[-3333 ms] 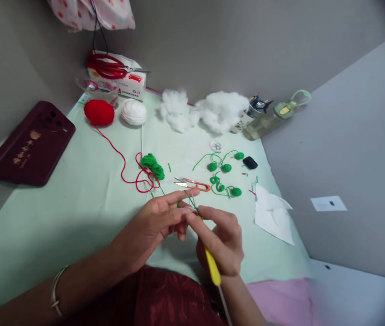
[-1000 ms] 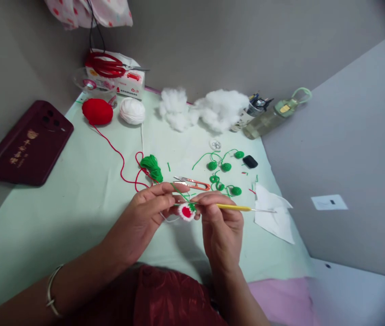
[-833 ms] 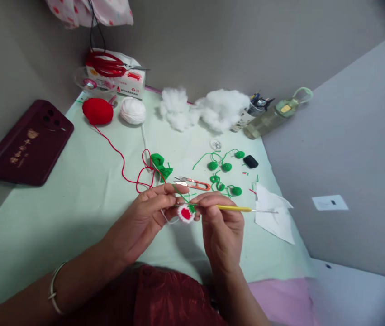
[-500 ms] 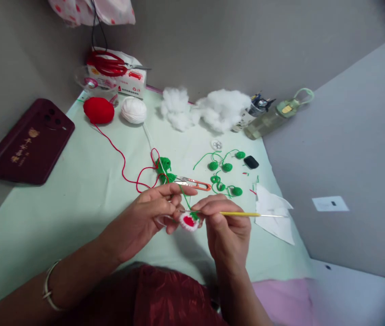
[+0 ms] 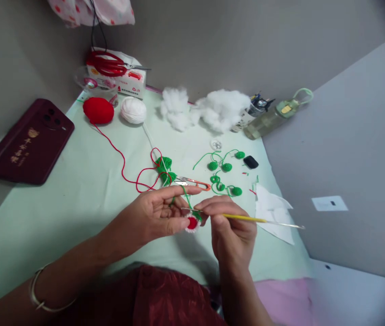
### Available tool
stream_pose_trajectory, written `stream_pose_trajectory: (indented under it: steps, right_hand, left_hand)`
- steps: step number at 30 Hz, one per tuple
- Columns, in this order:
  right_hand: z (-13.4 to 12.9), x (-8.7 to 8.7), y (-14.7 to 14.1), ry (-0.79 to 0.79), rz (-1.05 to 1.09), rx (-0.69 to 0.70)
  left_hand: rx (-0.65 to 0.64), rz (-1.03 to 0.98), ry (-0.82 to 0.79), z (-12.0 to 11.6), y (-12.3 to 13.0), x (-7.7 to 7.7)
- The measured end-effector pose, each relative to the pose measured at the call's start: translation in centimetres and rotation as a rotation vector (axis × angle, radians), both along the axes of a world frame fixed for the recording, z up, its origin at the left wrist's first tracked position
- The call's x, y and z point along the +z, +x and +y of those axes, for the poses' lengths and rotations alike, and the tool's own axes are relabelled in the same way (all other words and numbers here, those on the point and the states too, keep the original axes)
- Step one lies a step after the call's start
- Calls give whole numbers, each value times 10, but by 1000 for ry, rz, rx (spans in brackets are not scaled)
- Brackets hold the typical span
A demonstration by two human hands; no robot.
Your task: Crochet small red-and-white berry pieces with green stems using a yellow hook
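Observation:
My left hand (image 5: 158,213) pinches a small round crochet piece (image 5: 192,223), red in the middle with a white edge and green stitches on top. Its index finger is stretched out with green yarn (image 5: 186,197) running over it. My right hand (image 5: 231,224) is closed around the yellow grip of a crochet hook (image 5: 244,218). The hook's left tip lies at the green stitches, and its other metal end points right. Beyond my fingers lie a skein of green yarn (image 5: 165,170) and orange-handled thread snips (image 5: 197,183).
A red yarn ball (image 5: 98,110) and a white yarn ball (image 5: 133,110) sit at the back left, near a box with red scissors (image 5: 107,63). White stuffing (image 5: 221,111), a bottle (image 5: 273,118), several green crocheted balls (image 5: 226,167), white paper (image 5: 273,215) and a phone (image 5: 27,142) lie around.
My left thumb has moved onto the front of the crochet piece, which has shifted slightly right. My right hand and the hook have moved a little right, the hook's far end tilting lower.

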State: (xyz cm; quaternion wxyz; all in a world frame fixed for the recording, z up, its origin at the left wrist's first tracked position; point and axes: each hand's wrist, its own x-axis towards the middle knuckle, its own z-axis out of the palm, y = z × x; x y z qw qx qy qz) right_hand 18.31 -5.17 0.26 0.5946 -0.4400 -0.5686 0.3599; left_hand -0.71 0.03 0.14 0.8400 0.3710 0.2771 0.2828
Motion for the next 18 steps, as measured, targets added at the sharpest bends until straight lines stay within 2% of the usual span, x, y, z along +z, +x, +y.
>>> stream_pose_trajectory:
  steps: [4, 9, 12, 18]
  right_hand:
    - [3, -3, -1, -22, 98, 16]
    - [3, -1, 1, -37, 130, 67]
    - [0, 2, 4, -15, 44, 70]
    - [-6, 5, 3, 97, -195, -44]
  left_hand:
    - [102, 73, 53, 0, 0, 0]
    - [143, 123, 111, 1, 0, 2]
    - [153, 113, 122, 1, -1, 4]
    - [174, 125, 138, 0, 1, 7]
